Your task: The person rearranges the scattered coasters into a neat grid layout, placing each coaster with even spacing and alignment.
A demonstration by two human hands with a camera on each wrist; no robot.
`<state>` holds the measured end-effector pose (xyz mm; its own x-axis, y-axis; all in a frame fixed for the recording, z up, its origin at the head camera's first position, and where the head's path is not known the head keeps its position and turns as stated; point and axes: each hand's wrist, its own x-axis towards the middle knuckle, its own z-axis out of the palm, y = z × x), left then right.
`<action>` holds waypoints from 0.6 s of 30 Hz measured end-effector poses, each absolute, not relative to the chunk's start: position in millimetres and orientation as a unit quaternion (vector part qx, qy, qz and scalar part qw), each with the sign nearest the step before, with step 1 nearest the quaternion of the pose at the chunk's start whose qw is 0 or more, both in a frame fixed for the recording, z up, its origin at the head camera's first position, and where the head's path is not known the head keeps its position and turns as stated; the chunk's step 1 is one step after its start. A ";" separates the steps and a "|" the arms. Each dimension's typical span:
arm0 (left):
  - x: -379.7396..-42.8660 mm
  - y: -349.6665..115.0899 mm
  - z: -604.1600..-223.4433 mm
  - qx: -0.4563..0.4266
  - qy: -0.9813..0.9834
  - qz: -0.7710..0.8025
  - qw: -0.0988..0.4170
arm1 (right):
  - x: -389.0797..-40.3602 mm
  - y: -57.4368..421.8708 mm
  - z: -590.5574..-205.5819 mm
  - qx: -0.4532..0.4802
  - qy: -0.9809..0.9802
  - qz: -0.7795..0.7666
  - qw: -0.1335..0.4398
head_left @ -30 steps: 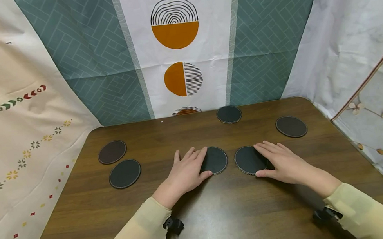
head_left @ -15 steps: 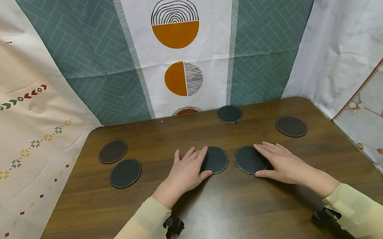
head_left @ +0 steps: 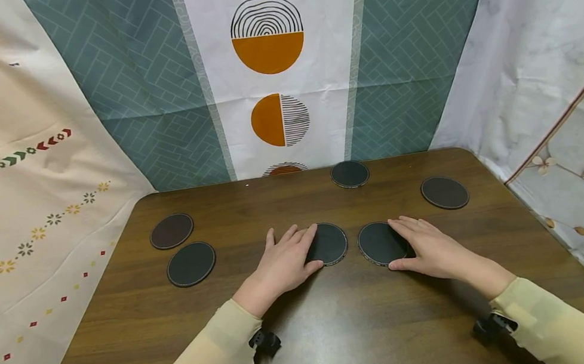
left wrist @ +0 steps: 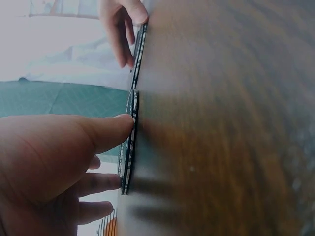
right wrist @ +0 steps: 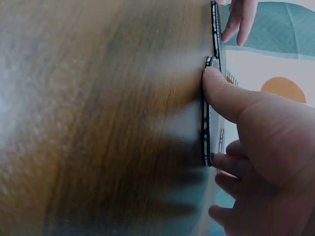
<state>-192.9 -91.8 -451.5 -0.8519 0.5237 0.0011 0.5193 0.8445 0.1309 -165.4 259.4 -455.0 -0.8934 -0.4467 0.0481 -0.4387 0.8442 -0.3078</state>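
Note:
Two round black coasters with patterned rims lie side by side on the brown table (head_left: 320,335), a narrow gap between them in the head view. My left hand (head_left: 285,261) holds the left coaster (head_left: 330,244) by its left side, thumb at the near rim and index finger at the far rim. On the right coaster (head_left: 379,244), my right hand (head_left: 432,250) grips the right side in the same manner. Both wrist views show thumb and finger spread along the rim, with the left coaster (left wrist: 131,147) and right coaster (right wrist: 206,128) seen edge-on.
A brown disc (head_left: 171,231) and a black disc (head_left: 191,264) lie at the left. Another black disc (head_left: 349,174) is at the back edge, and a dark grey one (head_left: 445,193) at the right. Patterned cloths (head_left: 153,101) hang behind and beside the table.
Both hands and the coasters stay in place. Only my right wrist has shifted very slightly.

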 end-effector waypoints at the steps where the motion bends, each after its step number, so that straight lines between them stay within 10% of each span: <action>1: -192.8 -92.0 -451.6 0.272 0.960 0.063 0.016 | -165.8 259.3 -454.6 -0.231 0.960 -0.159 0.013; 18: -192.9 -91.5 -453.5 0.279 0.959 0.046 0.012 | -176.7 252.0 -451.5 -0.211 0.959 -0.187 0.030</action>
<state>-192.9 -91.5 -453.5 -0.8441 0.5362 0.0036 0.5341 0.8401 0.0948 -176.7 252.0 -451.5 -0.9095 -0.4151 0.0207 -0.3924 0.8413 -0.3717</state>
